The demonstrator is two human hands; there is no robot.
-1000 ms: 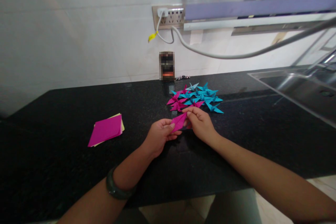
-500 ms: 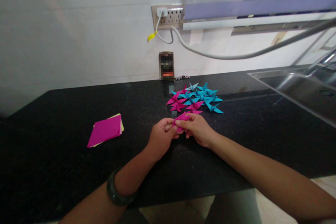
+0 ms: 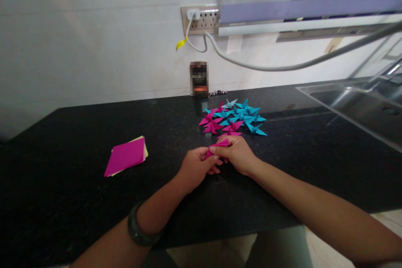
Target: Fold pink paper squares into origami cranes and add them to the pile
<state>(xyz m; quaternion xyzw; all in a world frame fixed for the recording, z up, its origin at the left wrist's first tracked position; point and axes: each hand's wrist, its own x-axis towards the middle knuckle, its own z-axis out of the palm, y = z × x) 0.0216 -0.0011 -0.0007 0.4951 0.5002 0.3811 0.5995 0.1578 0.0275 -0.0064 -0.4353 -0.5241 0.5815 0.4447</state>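
Between both hands is a small folded piece of pink origami paper (image 3: pixel 220 144). My left hand (image 3: pixel 195 166) grips its lower left part, thumb on top. My right hand (image 3: pixel 239 153) pinches it from the right, with the thumb lying across it. Fingers cover much of the paper, so its exact folded shape is hidden. Just beyond the hands lie several pink paper cranes (image 3: pixel 212 126) and several blue paper cranes (image 3: pixel 241 115), crowded together, with a pale blue one (image 3: pixel 230 103) at the back. To the left rests a stack of square paper (image 3: pixel 127 156), magenta on top, yellow beneath.
The black countertop (image 3: pixel 78 201) runs to a tiled wall. A steel sink (image 3: pixel 354 113) is set in at the right. Against the wall stands a blurred-out dark object (image 3: pixel 199 78) beside a beaded string (image 3: pixel 217 92). A grey cable (image 3: pixel 276 67) hangs from the socket panel (image 3: pixel 204 20).
The folded pink paper has been turned to lie flatter in my fingers. My left hand has shifted slightly down and its fingers have loosened a little.
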